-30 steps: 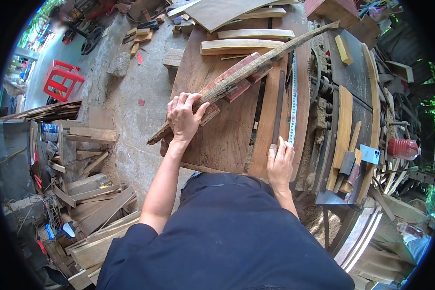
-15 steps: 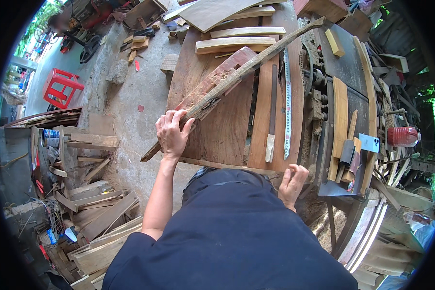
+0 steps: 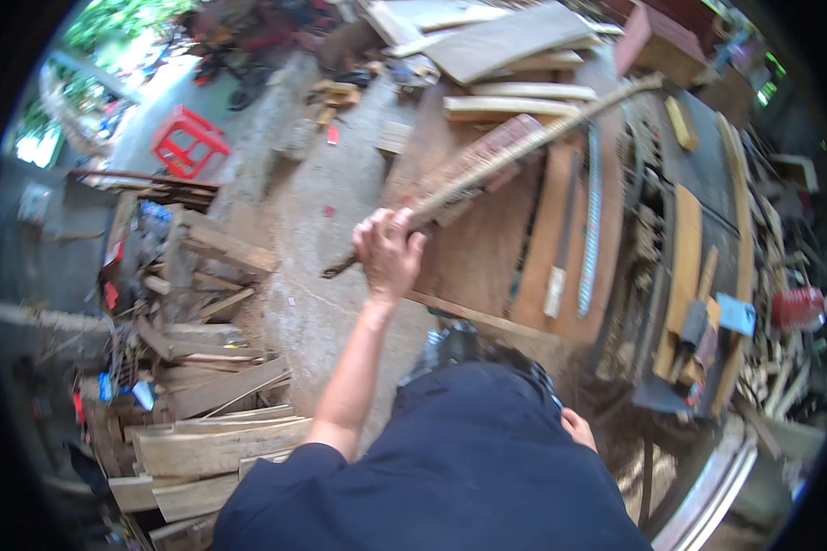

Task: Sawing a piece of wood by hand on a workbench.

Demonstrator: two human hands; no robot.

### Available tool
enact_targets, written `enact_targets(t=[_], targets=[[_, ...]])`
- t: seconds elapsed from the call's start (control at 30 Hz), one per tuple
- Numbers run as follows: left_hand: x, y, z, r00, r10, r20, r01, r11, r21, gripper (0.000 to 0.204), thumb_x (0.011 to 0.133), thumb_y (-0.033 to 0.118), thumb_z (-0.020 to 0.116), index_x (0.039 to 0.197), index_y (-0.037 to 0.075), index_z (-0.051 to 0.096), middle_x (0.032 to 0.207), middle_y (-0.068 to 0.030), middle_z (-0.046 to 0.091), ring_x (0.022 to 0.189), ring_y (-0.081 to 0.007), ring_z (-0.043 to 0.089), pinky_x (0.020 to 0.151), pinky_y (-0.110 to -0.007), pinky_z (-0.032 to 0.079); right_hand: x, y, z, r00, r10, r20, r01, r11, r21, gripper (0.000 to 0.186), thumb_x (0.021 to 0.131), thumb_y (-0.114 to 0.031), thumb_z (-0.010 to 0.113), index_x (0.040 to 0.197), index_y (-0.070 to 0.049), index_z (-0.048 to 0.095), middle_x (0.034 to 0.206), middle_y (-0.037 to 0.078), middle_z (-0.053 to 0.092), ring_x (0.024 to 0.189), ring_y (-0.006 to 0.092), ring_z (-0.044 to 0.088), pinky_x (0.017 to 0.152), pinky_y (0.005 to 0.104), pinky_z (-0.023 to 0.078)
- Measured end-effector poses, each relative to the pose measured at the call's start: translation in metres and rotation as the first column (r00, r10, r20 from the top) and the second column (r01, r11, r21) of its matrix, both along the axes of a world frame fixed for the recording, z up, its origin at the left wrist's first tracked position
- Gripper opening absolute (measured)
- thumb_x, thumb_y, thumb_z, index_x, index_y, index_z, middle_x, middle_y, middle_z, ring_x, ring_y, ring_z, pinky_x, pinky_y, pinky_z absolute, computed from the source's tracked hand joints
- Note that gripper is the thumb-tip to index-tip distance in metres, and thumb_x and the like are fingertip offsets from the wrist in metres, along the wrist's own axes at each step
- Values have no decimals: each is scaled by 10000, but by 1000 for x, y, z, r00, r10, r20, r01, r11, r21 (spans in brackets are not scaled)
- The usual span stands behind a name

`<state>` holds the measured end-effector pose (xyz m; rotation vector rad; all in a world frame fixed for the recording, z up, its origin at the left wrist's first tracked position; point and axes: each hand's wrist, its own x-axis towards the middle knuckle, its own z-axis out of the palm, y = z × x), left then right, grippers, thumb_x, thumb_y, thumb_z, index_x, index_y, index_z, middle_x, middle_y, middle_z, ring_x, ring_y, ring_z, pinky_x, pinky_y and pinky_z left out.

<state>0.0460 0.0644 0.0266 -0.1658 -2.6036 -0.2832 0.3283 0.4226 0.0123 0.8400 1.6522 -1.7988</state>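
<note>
My left hand (image 3: 388, 253) is closed over the near end of a long, rough wooden strip (image 3: 524, 145). The strip runs diagonally across the workbench (image 3: 459, 271), its far tip beyond the bench's right side. Beneath it lies a reddish, worn block of wood (image 3: 496, 151). Low beside my body, my right hand (image 3: 579, 430) shows only in part, its fingers mostly hidden behind my shirt. To the right of the strip, a long file with a pale handle (image 3: 554, 292) and a measuring tape (image 3: 591, 225) lie on the bench. The picture is blurred.
Boards (image 3: 515, 41) are piled at the bench's far end. On the right, a dark machine table (image 3: 652, 303) carries wood pieces, tools and a light blue phone (image 3: 736, 315). Scrap wood (image 3: 220, 441) heaps up on the left. A red plastic stool (image 3: 189, 142) stands farther off.
The whole view has shifted, so the bench appears farther right. My left hand still grips the strip. My right hand has dropped lower, mostly behind my body.
</note>
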Motion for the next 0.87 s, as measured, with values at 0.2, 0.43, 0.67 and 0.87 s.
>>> enact_targets(t=[0.2,0.43,0.67,0.87], targets=[[71,8,-4,997,34,66,-40,995,89,537,803,273,692,1294,160,510,1232,-109,439,1173,-302,396,1007,-468,288,60,28,-134,883,332,-331,-87,810,580,258,950,-152,557,1165,-11,543,905,77,468,864,187,509,823,302,427],[142,-8,-14,994,25,110,-38,993,115,525,806,241,688,1297,178,512,1231,-102,443,1162,-292,406,1000,-449,302,23,-5,-77,695,694,-187,-310,524,793,508,907,-326,507,1313,-33,422,1327,171,453,1186,347,450,958,401,384],[165,20,-18,659,-715,232,610,689,391,180,868,173,601,1033,108,635,1008,-94,601,956,-273,581,826,-406,457,46,-43,-160,951,151,-270,-131,987,93,682,717,-265,805,1260,-52,451,1148,136,570,1063,219,549,899,350,442],[192,66,-148,-338,-820,461,361,340,868,497,974,426,408,1355,110,440,1349,-190,481,1268,-391,428,1040,-445,360,80,-90,-103,957,199,-211,-186,979,79,746,710,-182,827,1290,-70,372,1232,136,485,1099,191,498,938,325,422]])
